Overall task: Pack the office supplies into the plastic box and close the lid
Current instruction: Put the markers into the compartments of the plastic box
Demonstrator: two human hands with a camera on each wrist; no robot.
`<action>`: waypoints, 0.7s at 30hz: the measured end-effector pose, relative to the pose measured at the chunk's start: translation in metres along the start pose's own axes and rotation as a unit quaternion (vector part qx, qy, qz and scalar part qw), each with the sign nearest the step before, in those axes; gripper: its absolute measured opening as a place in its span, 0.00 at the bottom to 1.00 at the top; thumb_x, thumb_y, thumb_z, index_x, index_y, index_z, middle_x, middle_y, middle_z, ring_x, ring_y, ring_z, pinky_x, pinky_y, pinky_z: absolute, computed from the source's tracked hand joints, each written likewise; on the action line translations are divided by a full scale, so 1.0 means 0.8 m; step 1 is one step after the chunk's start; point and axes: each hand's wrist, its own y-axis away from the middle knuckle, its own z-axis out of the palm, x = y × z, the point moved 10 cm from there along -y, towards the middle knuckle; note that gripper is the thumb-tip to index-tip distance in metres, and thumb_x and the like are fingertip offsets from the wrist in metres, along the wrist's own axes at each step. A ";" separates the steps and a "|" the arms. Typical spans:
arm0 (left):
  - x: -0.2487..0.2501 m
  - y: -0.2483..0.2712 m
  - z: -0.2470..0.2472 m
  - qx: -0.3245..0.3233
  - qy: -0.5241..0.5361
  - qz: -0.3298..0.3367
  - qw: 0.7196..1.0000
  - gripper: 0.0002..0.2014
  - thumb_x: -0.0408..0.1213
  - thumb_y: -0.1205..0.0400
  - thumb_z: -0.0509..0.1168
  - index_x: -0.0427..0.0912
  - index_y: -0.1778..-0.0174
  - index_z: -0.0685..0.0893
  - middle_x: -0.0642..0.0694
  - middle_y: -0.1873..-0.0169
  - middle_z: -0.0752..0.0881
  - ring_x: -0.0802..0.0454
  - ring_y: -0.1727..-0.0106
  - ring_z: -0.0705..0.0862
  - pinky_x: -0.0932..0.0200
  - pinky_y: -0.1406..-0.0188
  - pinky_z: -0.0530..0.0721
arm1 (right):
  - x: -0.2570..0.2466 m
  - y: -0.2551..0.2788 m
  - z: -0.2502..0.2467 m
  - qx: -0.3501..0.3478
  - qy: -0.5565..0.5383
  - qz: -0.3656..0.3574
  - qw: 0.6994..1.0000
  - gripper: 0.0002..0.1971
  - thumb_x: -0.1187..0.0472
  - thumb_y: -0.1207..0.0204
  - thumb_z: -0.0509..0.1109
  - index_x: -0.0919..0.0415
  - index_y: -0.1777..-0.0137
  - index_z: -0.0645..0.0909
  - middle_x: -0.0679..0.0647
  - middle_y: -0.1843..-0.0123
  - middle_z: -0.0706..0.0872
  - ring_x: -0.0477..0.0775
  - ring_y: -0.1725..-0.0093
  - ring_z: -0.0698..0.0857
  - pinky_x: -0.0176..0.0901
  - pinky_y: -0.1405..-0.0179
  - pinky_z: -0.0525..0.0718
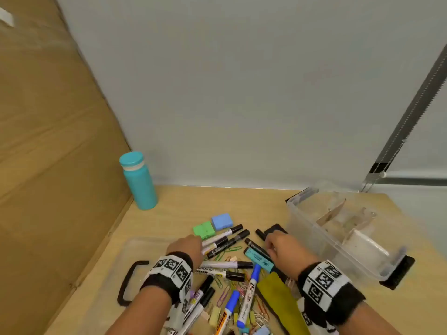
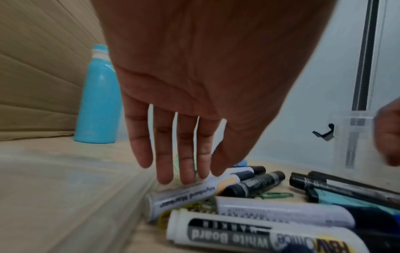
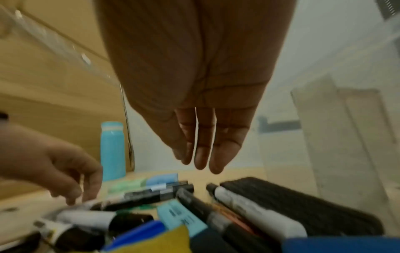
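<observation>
Several whiteboard markers [image 1: 225,240], a teal highlighter [image 1: 260,259] and coloured paper clips [image 1: 223,294] lie in a heap on the wooden table [image 1: 242,204]. My left hand [image 1: 187,245] hovers over the heap's left side. Its straight fingers [image 2: 184,162] reach down to a white marker [image 2: 184,193] and hold nothing. My right hand [image 1: 281,245] is open above the black markers [image 3: 194,202] and a black felt eraser [image 3: 292,202], fingers [image 3: 203,154] straight and empty. The clear plastic box [image 1: 312,223] stands open at the right. Its clear lid [image 1: 135,252] with a black handle [image 1: 128,284] lies at the left.
A teal bottle [image 1: 139,181] stands at the back left beside a cardboard sheet [image 1: 48,141]. A green eraser [image 1: 204,230] and a blue eraser [image 1: 222,221] lie behind the markers. An olive pouch [image 1: 278,298] lies near the front. A grey wall closes the back.
</observation>
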 end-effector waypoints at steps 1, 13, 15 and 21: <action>0.003 -0.001 0.006 -0.014 -0.014 0.000 1.000 0.12 0.42 0.18 0.58 0.46 0.40 0.77 0.44 0.41 0.82 0.44 0.42 0.83 0.51 0.43 0.82 | 0.005 -0.007 0.011 -0.013 0.025 0.021 0.999 0.08 0.59 0.18 0.58 0.55 0.46 0.78 0.53 0.44 0.79 0.53 0.47 0.81 0.46 0.47 0.82; 0.004 0.010 -0.027 0.114 -0.003 0.028 0.993 0.14 0.42 0.19 0.60 0.44 0.37 0.75 0.45 0.41 0.75 0.46 0.46 0.81 0.53 0.47 0.82 | 0.009 -0.052 0.058 -0.091 0.140 0.101 0.981 0.21 0.56 0.20 0.62 0.59 0.29 0.69 0.56 0.30 0.73 0.59 0.32 0.75 0.51 0.39 0.80; 0.009 0.018 -0.041 0.160 0.046 0.045 0.985 0.13 0.39 0.18 0.58 0.43 0.39 0.73 0.45 0.42 0.74 0.47 0.49 0.80 0.55 0.51 0.83 | 0.012 -0.051 0.051 -0.076 0.098 0.107 0.987 0.21 0.53 0.22 0.64 0.59 0.30 0.70 0.56 0.32 0.75 0.57 0.35 0.79 0.49 0.41 0.81; 0.036 0.005 -0.030 0.138 0.133 0.065 0.979 0.09 0.37 0.17 0.55 0.41 0.42 0.71 0.43 0.49 0.79 0.47 0.55 0.76 0.55 0.56 0.76 | 0.015 -0.024 -0.002 0.038 -0.082 0.079 0.993 0.13 0.55 0.25 0.67 0.55 0.45 0.68 0.50 0.56 0.81 0.48 0.60 0.84 0.44 0.60 0.88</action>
